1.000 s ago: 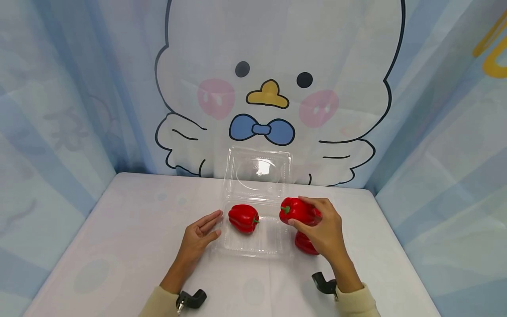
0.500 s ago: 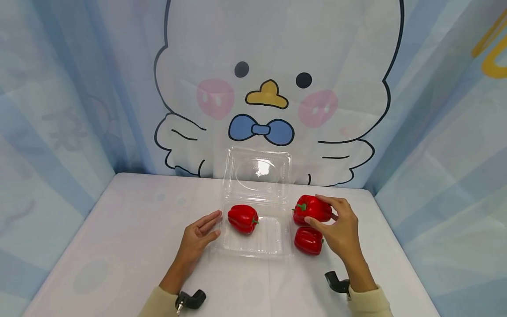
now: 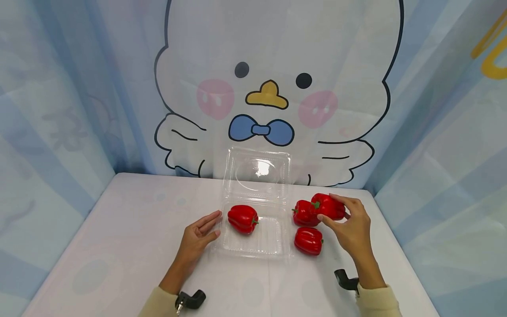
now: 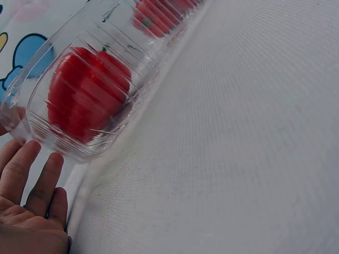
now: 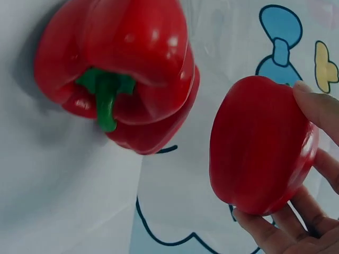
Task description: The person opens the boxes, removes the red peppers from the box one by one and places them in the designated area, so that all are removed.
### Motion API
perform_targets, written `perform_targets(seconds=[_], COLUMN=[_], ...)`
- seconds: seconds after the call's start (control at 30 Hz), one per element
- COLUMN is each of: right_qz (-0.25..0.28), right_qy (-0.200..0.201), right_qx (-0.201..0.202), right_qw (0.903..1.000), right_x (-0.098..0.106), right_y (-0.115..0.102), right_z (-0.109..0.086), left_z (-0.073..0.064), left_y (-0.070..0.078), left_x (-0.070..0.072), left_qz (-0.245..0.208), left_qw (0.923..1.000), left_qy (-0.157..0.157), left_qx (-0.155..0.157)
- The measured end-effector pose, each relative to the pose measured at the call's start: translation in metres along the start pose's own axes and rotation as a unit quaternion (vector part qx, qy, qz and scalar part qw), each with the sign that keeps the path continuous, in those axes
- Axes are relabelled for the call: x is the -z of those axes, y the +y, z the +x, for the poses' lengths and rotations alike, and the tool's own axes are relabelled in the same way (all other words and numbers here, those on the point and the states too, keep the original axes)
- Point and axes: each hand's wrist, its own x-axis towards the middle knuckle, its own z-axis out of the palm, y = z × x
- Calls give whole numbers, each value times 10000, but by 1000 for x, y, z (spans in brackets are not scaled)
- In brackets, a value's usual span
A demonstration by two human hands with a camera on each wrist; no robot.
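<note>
My right hand (image 3: 352,224) grips a red pepper (image 3: 332,208) between thumb and fingertips, to the right of the clear container (image 3: 273,240). My left hand (image 3: 198,233) has its fingers nearly straight, tips at the container's left edge. The lid (image 3: 257,174) stands raised behind; one boxed pepper (image 3: 242,219) sits in the base's left half, stem toward my right. The pepper in my grip points its stem left, toward the container, its long axis running roughly sideways. On the table (image 3: 119,246), the rear pepper (image 3: 304,215) lies between it and the container; the near pepper (image 3: 309,241) lies just in front.
</note>
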Motion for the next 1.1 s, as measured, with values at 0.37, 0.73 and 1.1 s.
perform_targets(seconds=[0.37,0.73,1.1], right_qz=[-174,-312,-428], right_qy=[46,-26,-220], right_qx=[-259,-514,-843], right_qw=[9995,9982,9953], right_x=[8,8,3], right_y=[21,42,66], right_z=[11,19,27], left_z=[0,0,1], left_y=[0,0,-1], left_x=[-1,0,1], left_qz=[17,-22,0], left_qw=[10000,10000,10000], left_qy=[29,-11,-9], left_qx=[23,37,28])
